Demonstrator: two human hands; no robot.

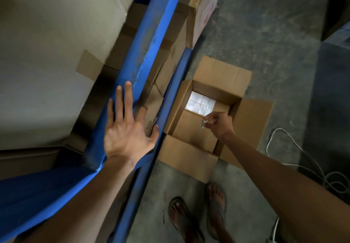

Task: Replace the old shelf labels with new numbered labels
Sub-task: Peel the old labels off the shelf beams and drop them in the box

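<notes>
Right hand (217, 123) pinching small pale label (203, 123) over open brown cardboard box (246, 125); left hand (126, 129) flat, fingers spread, on blue metal shelf beam (151, 53); advise release well inside box.

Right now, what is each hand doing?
Left hand: open, fingers spread flat on the blue shelf beam.
Right hand: pinching a small label over the open box.

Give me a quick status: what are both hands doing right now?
Left hand flat on blue shelf beam, fingers straight. Right hand pinching small pale item, maybe a label, over open cardboard box. Nothing in the way.
</notes>
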